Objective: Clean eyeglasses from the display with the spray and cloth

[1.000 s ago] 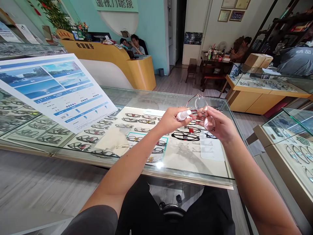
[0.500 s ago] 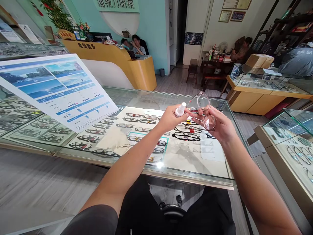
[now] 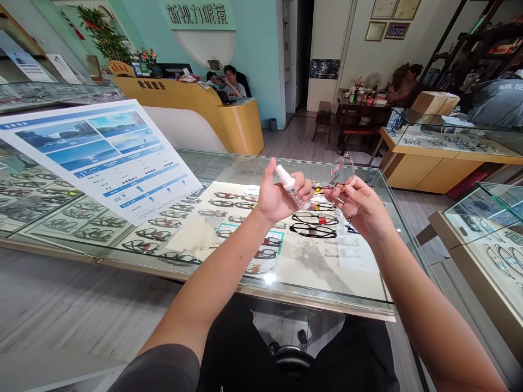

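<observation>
Above the glass display counter, my left hand [image 3: 275, 197] has its fingers wrapped round a small white bottle [image 3: 288, 182], thumb raised, the bottle's tip pointing up and left. My right hand [image 3: 363, 209] pinches a pair of thin-rimmed round glasses [image 3: 342, 170], one lens standing above the fingers and the other low beside the palm. The fingers partly hide the frame. Under the glass, rows of spectacles lie on a pale surface, among them a black pair [image 3: 312, 231] below my hands. A beige cloth [image 3: 192, 235] lies left of my left forearm.
A printed sheet [image 3: 122, 163] rises over the counter's left part. The glass counter [image 3: 327, 296] has its front edge near my legs. More display cases [image 3: 486, 223] stand at the right. Behind are a yellow reception desk [image 3: 241, 128], seated people and a dark wooden table.
My left hand has drawn back from the glasses and turned palm up, tilting the bottle to the left. The glasses have turned in my right hand. The view has shifted slightly upward.
</observation>
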The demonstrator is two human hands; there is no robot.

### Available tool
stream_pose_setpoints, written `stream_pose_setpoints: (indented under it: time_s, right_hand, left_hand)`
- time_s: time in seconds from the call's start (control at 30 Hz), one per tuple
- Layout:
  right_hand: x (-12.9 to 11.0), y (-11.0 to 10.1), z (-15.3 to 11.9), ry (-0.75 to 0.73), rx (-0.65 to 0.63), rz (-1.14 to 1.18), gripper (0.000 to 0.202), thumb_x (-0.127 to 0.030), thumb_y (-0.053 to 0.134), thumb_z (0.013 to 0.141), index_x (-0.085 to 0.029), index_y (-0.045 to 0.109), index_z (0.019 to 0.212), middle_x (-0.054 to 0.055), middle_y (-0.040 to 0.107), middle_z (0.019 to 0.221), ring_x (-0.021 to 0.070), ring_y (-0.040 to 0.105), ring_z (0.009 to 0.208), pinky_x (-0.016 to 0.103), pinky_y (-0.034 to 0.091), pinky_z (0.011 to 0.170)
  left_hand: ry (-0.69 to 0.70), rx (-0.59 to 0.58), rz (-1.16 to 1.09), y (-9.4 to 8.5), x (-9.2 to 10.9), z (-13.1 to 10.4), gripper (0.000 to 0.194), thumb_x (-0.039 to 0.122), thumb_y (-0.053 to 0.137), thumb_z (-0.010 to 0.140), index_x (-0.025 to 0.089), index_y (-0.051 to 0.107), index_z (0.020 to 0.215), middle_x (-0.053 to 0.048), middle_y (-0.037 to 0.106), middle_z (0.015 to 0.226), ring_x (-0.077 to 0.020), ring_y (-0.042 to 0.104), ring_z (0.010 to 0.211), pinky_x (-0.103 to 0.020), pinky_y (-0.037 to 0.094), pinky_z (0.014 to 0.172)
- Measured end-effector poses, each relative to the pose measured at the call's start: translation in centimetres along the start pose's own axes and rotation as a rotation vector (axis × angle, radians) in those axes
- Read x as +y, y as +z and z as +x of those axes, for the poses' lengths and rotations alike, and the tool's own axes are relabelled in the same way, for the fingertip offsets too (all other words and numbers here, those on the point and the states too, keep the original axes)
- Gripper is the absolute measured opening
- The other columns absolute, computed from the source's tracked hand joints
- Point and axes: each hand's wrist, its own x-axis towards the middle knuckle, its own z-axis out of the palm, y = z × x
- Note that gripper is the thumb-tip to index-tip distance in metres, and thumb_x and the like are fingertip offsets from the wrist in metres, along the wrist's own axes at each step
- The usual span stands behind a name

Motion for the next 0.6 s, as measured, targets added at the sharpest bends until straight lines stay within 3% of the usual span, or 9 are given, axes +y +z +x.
stream_pose_setpoints:
  time_s: [0.2, 0.3, 0.47, 0.6]
  right_hand:
    - [0.1, 0.4, -0.1, 0.034, 0.025, 0.009, 0.026, -0.044, 0.081, 0.096, -0.027, 0.063, 0.090, 0.003, 0.076, 0.103, 0.0241, 0.072, 0.112, 0.044, 0.053, 0.113]
    - [0.8, 0.9, -0.3, 0.046, -0.009, -0.011, 0.022, -0.043, 0.080, 0.096, -0.027, 0.065, 0.094, 0.003, 0.077, 0.108, 0.0249, 0.070, 0.117, 0.045, 0.050, 0.115]
    - [2.2, 1.9, -0.5, 0.061, -0.061, -0.072, 0.027, -0.050, 0.082, 0.095, -0.029, 0.066, 0.099, 0.004, 0.077, 0.114, 0.0275, 0.068, 0.122, 0.052, 0.043, 0.123]
    - [2.7, 2.1, -0.6, 0.062, -0.099, -0.097, 0.029, -0.053, 0.080, 0.096, -0.029, 0.065, 0.101, 0.004, 0.077, 0.117, 0.0284, 0.069, 0.121, 0.055, 0.042, 0.124]
  left_hand:
    - [-0.060, -0.053, 0.009, -0.5, -0.5, 0.2, 0.090, 0.106, 0.022, 0.082, 0.023, 0.044, 0.055, -0.001, 0.036, 0.056, -0.0145, 0.040, 0.050, -0.033, 0.042, 0.047]
    - [-0.047, 0.014, 0.113, -1.0, -1.4, 0.8, 0.090, 0.106, 0.022, 0.083, 0.023, 0.043, 0.053, 0.000, 0.035, 0.051, -0.0127, 0.037, 0.045, -0.031, 0.036, 0.046]
    - [0.051, 0.162, 0.391, -1.6, -3.3, 1.6, 0.083, 0.100, 0.044, 0.084, 0.022, 0.049, 0.055, 0.000, 0.043, 0.047, -0.0109, 0.042, 0.044, -0.028, 0.032, 0.048]
    - [0.076, 0.208, 0.449, -1.6, -4.0, 1.6, 0.079, 0.094, 0.049, 0.085, 0.021, 0.051, 0.056, 0.002, 0.041, 0.047, -0.0097, 0.040, 0.043, -0.027, 0.032, 0.049]
